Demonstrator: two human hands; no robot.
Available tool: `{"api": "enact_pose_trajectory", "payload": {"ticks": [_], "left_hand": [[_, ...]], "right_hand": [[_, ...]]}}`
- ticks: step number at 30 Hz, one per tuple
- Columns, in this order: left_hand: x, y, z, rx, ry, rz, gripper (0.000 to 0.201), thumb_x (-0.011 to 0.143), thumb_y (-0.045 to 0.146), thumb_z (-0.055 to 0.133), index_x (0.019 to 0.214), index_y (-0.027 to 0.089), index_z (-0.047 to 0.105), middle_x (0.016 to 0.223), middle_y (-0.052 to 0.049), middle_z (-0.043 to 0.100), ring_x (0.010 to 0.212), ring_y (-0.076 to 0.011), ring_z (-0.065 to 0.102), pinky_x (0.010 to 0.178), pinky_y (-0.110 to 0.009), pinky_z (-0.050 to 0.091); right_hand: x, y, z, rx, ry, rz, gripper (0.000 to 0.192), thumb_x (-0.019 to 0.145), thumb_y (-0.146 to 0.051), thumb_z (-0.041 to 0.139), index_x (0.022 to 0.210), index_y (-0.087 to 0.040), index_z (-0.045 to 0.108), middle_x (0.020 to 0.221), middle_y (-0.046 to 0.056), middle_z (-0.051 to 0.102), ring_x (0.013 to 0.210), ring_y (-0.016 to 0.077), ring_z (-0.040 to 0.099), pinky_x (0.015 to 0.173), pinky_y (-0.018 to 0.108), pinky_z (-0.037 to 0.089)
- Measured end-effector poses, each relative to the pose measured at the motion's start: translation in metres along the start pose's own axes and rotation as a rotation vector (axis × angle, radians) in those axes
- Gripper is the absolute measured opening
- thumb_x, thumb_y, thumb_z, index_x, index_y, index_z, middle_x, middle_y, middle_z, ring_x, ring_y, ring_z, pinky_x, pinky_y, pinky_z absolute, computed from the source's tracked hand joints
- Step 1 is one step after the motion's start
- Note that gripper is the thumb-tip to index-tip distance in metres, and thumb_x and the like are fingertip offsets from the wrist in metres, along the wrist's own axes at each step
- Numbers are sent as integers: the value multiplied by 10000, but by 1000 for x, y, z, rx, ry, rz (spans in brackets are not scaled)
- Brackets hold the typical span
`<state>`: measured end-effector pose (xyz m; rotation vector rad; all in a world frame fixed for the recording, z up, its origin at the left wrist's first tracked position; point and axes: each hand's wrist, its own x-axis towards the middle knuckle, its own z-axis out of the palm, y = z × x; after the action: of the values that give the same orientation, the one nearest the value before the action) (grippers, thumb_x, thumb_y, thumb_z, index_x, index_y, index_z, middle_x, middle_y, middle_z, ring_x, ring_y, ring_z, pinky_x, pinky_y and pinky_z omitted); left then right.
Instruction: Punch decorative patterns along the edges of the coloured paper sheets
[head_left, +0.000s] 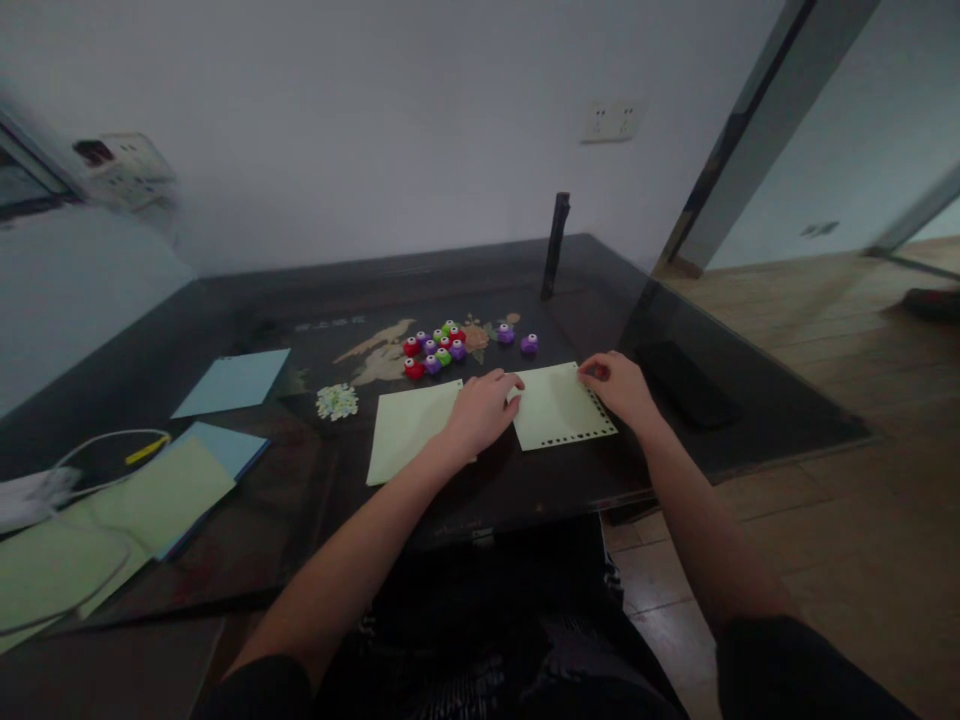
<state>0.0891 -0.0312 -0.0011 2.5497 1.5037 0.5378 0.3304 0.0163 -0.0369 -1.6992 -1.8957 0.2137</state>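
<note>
Two pale green paper sheets lie side by side on the dark table (225, 330). The right sheet (559, 405) has a row of small punched holes along its right and lower edges. My left hand (480, 410) rests on the seam between the left sheet (409, 430) and the right one, fingers curled on the paper. My right hand (619, 385) presses the right sheet's upper right corner. Behind the sheets sits a cluster of small red, purple and green craft punches (435, 350), with two more purple punches (517, 338) to its right.
A small pile of punched paper bits (337, 401) lies left of the sheets. Blue paper (232, 382) and a stack of green and blue sheets (157, 495) sit at the left with a white cable (90, 450). A dark upright post (556, 245) stands behind; a black phone (686, 385) lies right.
</note>
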Motion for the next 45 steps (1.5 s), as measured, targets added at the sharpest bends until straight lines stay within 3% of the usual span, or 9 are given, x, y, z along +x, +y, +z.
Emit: {"api": "enact_pose_trajectory", "payload": {"ticks": [3,6,10,14,19,25,35,41,45], "left_hand": [[-4,-16,-30,-103,77,43,189,868,228,457,969,191,612,853,-31,608,752,-141,561,718,-269,438],[-14,-56,-51,-99,137,-26,188,864,220,454,919,178,629,858,-37,630,752,-142,558,717,-273,437],[-35,-115,-54,-41,146,-199,170,829,184,481,875,161,643,845,-52,653,761,-160,577,725,-287,450],[-53,-142,-46,-15,154,-224,170,823,182,485,899,167,636,920,-60,657,844,-168,589,788,-291,457],[-61,-143,-42,1,52,-140,196,824,219,530,987,168,626,1034,-72,631,993,-174,561,908,-313,417],[-62,-146,-32,111,-50,-196,486,749,435,637,1166,193,576,1185,-101,549,1099,-245,499,931,-383,387],[-61,-145,-31,119,-105,-241,484,747,441,630,1158,186,596,1165,-115,555,1099,-300,492,904,-430,370],[-61,-145,-31,103,-63,-245,485,699,417,677,1114,190,572,1149,-108,556,1117,-303,477,924,-441,351],[-59,-143,-33,110,-40,-249,481,672,396,701,1075,185,545,1129,-108,572,1092,-300,491,898,-432,364]], "right_hand": [[0,-11,-3,91,37,-39,82,742,-233,584,753,-194,655,679,21,528,630,155,494,626,285,394],[-1,-37,-7,187,7,-122,84,755,-231,571,760,-198,648,716,29,586,662,158,526,647,287,409],[0,-89,-3,259,-153,-277,97,792,-237,559,800,-199,647,792,35,641,735,161,568,650,275,422],[7,-140,22,132,-373,-463,124,815,-243,575,901,-206,657,863,45,651,794,176,581,695,292,434],[19,-165,65,-126,-394,-555,343,811,-352,612,1109,-183,619,1150,124,588,1096,295,495,849,392,426],[22,-154,90,-208,-357,-648,483,808,-418,604,1199,-137,576,1184,153,558,1097,305,457,889,403,398],[18,-152,94,-161,-305,-626,375,786,-335,649,1116,-160,619,1073,110,606,1018,256,510,830,343,401],[16,-154,93,-58,-189,-556,131,788,-218,631,917,-198,628,916,49,634,889,205,555,717,295,384],[15,-155,94,-28,-185,-499,40,798,-210,609,837,-200,610,832,34,630,802,185,557,651,280,349]]}}
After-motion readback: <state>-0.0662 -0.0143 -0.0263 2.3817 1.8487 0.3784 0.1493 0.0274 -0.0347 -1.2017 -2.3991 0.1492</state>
